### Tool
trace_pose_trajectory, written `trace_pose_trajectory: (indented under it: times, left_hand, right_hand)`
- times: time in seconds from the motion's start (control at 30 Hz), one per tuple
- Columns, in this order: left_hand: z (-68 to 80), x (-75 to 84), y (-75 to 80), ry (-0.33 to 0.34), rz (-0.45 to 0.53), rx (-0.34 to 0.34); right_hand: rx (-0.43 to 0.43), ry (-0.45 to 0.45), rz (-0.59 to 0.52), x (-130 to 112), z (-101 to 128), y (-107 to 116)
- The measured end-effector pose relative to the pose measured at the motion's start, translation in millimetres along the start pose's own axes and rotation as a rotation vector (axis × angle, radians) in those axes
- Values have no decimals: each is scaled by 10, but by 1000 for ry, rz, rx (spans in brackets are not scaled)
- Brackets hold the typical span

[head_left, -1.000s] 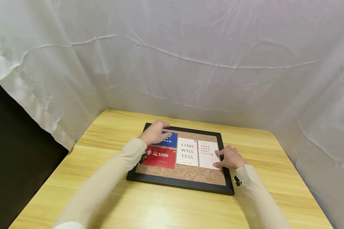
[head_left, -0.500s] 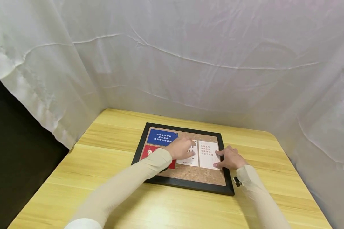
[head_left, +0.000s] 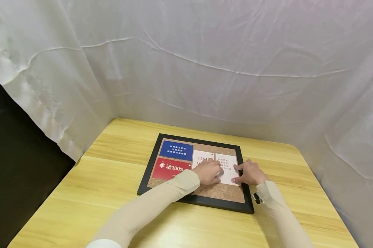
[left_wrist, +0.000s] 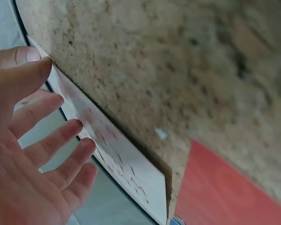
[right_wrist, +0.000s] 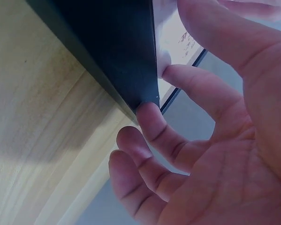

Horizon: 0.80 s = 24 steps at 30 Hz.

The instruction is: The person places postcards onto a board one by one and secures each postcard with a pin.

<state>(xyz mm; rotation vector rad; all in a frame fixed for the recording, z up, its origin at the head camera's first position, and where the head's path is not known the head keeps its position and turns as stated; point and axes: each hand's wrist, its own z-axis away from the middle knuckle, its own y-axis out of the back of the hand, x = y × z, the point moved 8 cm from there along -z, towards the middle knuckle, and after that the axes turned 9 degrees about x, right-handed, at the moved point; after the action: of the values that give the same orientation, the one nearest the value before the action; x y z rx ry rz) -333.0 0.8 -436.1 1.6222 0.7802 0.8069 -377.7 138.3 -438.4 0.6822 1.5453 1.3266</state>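
My left hand [head_left: 208,172] reaches across the middle white card [head_left: 202,155], its thumb and index finger spread on the left part of the right white card [head_left: 227,176]. In the left wrist view, the left thumb [left_wrist: 30,77] touches a white card's edge, and the other fingers lie loosely bent above the cards. My right hand [head_left: 251,172] touches the right card's other side with thumb and index finger apart. Its remaining fingers lie at the black frame [right_wrist: 126,56]. Most of the words on the middle card are hidden by the left hand.
The framed cork board [head_left: 223,193] lies flat on the wooden table [head_left: 106,172]. A blue card [head_left: 175,150] and a red card [head_left: 166,170] sit on its left half. Behind the table hangs a pale curtain [head_left: 189,86].
The left hand has moved right, from above the blue card, across the middle card, to the right white card. My right hand has stayed at the right card's edge.
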Motion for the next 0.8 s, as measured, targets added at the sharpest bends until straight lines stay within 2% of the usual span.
trace_pose_trajectory:
  times: [0.47, 0.67, 0.8]
  left_hand:
    - [24, 2, -36, 27, -24, -12]
    - [-2, -12, -52, 52, -35, -18]
    - [-12, -32, -67, 71, -18, -24]
  right_hand:
    - [-14, -22, 1, -11, -23, -40]
    - [10, 57, -13, -51, -28, 4]
    - [6, 90, -75, -55, -1, 37]
